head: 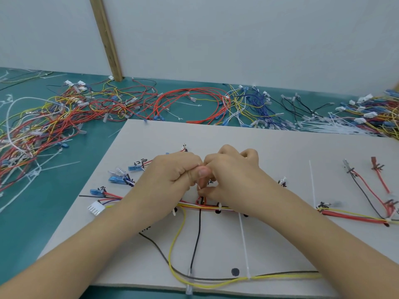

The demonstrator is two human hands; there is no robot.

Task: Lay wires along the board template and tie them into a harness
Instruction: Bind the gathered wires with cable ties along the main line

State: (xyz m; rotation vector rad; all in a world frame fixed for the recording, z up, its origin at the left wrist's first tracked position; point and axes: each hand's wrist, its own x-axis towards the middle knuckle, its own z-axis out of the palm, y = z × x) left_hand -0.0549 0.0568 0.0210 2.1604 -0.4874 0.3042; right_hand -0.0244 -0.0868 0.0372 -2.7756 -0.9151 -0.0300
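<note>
A grey board template (280,147) lies on the green table, with handwritten marks and black dots. A bundle of red, yellow and white wires (354,217) runs across it, branching to blue terminals (117,180) and a white connector (96,208) at the left. My left hand (170,173) and my right hand (231,173) meet above the bundle's middle, fingers curled, pinching a white cable tie (199,188) looped round a red wire (200,201). Their fingers hide most of the tie. A yellow wire (174,240) and a black wire (196,238) hang toward the board's front edge.
Piles of loose coloured wires (54,117) cover the table left and behind the board. Red wire loops (194,104) and blue wires (259,106) lie at the back. Spare white cable ties (328,126) sit at the back right; two lie on the board (312,182). A wooden strip (108,37) leans on the wall.
</note>
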